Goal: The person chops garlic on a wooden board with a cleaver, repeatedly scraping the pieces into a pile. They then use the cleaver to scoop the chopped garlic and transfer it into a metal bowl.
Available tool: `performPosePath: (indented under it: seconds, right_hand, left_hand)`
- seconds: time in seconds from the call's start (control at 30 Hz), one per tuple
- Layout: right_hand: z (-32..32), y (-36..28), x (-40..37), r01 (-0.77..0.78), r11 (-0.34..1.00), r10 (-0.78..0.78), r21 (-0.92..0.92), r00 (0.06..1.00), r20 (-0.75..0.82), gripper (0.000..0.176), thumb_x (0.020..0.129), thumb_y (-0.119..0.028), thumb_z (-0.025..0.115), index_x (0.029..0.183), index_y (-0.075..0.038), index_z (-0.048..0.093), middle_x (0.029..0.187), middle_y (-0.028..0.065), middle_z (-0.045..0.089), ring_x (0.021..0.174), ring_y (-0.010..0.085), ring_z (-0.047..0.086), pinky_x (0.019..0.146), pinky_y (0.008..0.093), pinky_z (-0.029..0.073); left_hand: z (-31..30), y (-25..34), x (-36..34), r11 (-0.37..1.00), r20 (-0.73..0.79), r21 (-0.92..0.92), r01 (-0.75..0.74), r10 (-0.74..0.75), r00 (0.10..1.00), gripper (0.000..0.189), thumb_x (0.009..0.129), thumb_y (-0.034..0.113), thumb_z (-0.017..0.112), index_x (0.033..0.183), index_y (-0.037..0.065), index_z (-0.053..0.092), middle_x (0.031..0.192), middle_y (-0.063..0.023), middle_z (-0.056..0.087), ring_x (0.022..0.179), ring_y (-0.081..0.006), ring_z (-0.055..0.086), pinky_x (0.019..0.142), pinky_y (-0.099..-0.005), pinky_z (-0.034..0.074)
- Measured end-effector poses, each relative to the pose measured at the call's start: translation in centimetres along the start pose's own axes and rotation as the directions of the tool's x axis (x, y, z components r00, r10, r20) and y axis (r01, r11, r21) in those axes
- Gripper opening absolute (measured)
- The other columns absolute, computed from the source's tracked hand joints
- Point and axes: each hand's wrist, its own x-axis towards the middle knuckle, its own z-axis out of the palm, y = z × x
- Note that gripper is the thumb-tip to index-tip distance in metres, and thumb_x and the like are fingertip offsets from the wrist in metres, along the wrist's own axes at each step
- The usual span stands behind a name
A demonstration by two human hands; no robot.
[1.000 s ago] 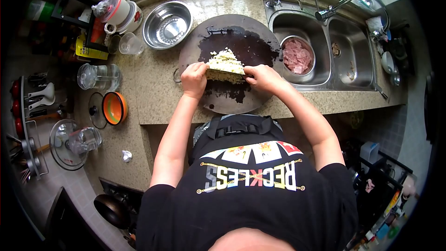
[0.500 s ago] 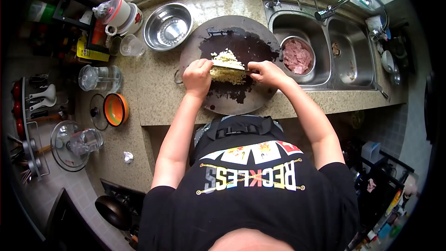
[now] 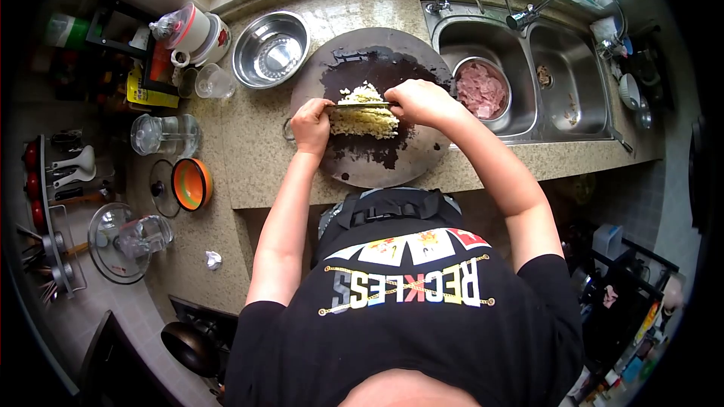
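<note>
A heap of finely chopped pale yellow food (image 3: 365, 123) lies on the round dark cutting board (image 3: 422, 154), which has wet patches. A knife (image 3: 360, 105) spans the heap from side to side, seen nearly edge-on. My right hand (image 3: 413, 101) is closed round its handle end, right of the heap. At the left, my left hand (image 3: 311, 122) has its fingers pressed together on the other end of the blade. The handle is mostly hidden inside my right hand.
Left of the board stands an empty steel bowl (image 3: 271, 50). A pot of pink meat (image 3: 480, 90) sits in the left basin of the double sink (image 3: 534, 132). An orange bowl (image 3: 191, 184), glass lids and jars stand on the left counter (image 3: 249, 173).
Both hands and the knife have shifted a little left. My right hand has also risen and turned, and its back now faces up more.
</note>
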Motion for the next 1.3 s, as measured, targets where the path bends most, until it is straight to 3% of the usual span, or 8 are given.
performPosePath:
  seconds: [0.07, 0.13, 0.27, 0.37, 0.67, 0.9, 1.0, 1.3]
  right_hand:
    - [1.5, 1.7, 0.3, 0.025, 1.0, -0.024, 0.008, 0.999, -0.043, 0.021, 0.086, -0.025, 0.066, 0.1, -0.01, 0.068, 0.094, 0.016, 0.07, 0.093, 0.0369, 0.067, 0.081, 0.0476, 0.054]
    - [3.6, 3.8, 0.7, 0.0, 0.993, 0.004, 0.121, 1.0, -0.03, 0.021, 0.086, -0.026, 0.067, 0.101, -0.011, 0.066, 0.093, 0.0162, 0.07, 0.092, 0.0372, 0.067, 0.079, 0.0478, 0.053]
    - [5.4, 5.7, 0.2, 0.04, 0.968, -0.014, 0.25, 0.994, -0.106, 0.023, 0.086, -0.026, 0.068, 0.103, -0.011, 0.065, 0.093, 0.0172, 0.069, 0.091, 0.0377, 0.066, 0.078, 0.0478, 0.052]
    - [5.4, 6.0, 0.7, 0.045, 0.969, -0.024, 0.244, 0.996, -0.092, 0.024, 0.086, -0.027, 0.068, 0.104, -0.011, 0.066, 0.093, 0.0166, 0.069, 0.092, 0.0375, 0.066, 0.078, 0.0474, 0.052]
    - [-0.1, 1.4, 0.5, -0.029, 0.999, 0.028, 0.045, 0.999, 0.016, 0.02, 0.087, -0.024, 0.065, 0.1, -0.008, 0.068, 0.096, 0.0175, 0.07, 0.097, 0.0371, 0.066, 0.082, 0.0476, 0.053]
    - [4.7, 6.3, 0.7, 0.033, 0.969, -0.016, 0.245, 0.997, -0.074, 0.022, 0.087, -0.025, 0.067, 0.102, -0.009, 0.063, 0.094, 0.0173, 0.068, 0.093, 0.0381, 0.065, 0.077, 0.048, 0.05]
    - [5.1, 6.4, 0.7, 0.061, 0.95, -0.023, 0.307, 0.992, -0.126, 0.021, 0.087, -0.024, 0.067, 0.098, -0.007, 0.062, 0.092, 0.0169, 0.068, 0.092, 0.0376, 0.065, 0.076, 0.0474, 0.05]
    - [0.5, 2.1, 0.7, -0.043, 0.996, 0.044, 0.08, 0.999, -0.012, 0.022, 0.087, -0.024, 0.067, 0.102, -0.009, 0.067, 0.098, 0.0174, 0.07, 0.098, 0.0368, 0.066, 0.083, 0.048, 0.053]
  left_hand:
    - [0.3, 0.3, 0.0, 1.0, -0.015, 0.003, 0.006, -0.006, 1.0, 0.019, 0.075, -0.002, 0.06, 0.083, 0.014, 0.069, 0.084, -0.0033, 0.07, 0.08, -0.0257, 0.067, 0.069, -0.036, 0.053]
    - [0.5, 0.8, 0.1, 0.971, -0.017, 0.192, -0.144, 0.15, 0.989, 0.017, 0.076, 0.0, 0.061, 0.083, 0.014, 0.068, 0.084, -0.0018, 0.069, 0.08, -0.0242, 0.067, 0.069, -0.0363, 0.053]
    - [-0.2, 3.0, 1.0, 0.932, 0.043, 0.308, -0.192, 0.188, 0.981, 0.016, 0.077, 0.001, 0.061, 0.084, 0.015, 0.067, 0.088, 0.0001, 0.069, 0.083, -0.0232, 0.067, 0.07, -0.0359, 0.054]
    - [0.4, 2.4, 1.3, 0.955, 0.007, 0.24, -0.177, 0.18, 0.984, 0.014, 0.077, 0.0, 0.062, 0.082, 0.012, 0.068, 0.083, -0.0043, 0.068, 0.08, -0.0267, 0.066, 0.07, -0.037, 0.052]
    - [0.9, -0.2, 1.0, 0.998, 0.008, 0.058, 0.01, -0.011, 1.0, 0.015, 0.078, 0.003, 0.063, 0.085, 0.014, 0.07, 0.084, -0.0035, 0.069, 0.083, -0.0264, 0.068, 0.071, -0.0375, 0.053]
    - [0.0, 3.0, 2.2, 0.937, 0.077, 0.282, -0.208, 0.194, 0.978, 0.014, 0.079, 0.001, 0.061, 0.085, 0.012, 0.067, 0.087, -0.0029, 0.068, 0.082, -0.0256, 0.067, 0.071, -0.0378, 0.053]
    - [0.4, 2.8, 2.8, 0.931, 0.061, 0.278, -0.237, 0.229, 0.972, 0.014, 0.079, 0.0, 0.059, 0.084, 0.012, 0.066, 0.086, -0.0035, 0.067, 0.082, -0.0266, 0.066, 0.07, -0.038, 0.053]
    - [1.4, 0.3, 1.8, 0.996, -0.01, 0.066, -0.068, 0.068, 0.998, 0.014, 0.077, 0.001, 0.061, 0.08, 0.012, 0.068, 0.082, -0.0045, 0.069, 0.078, -0.0266, 0.067, 0.069, -0.0382, 0.052]
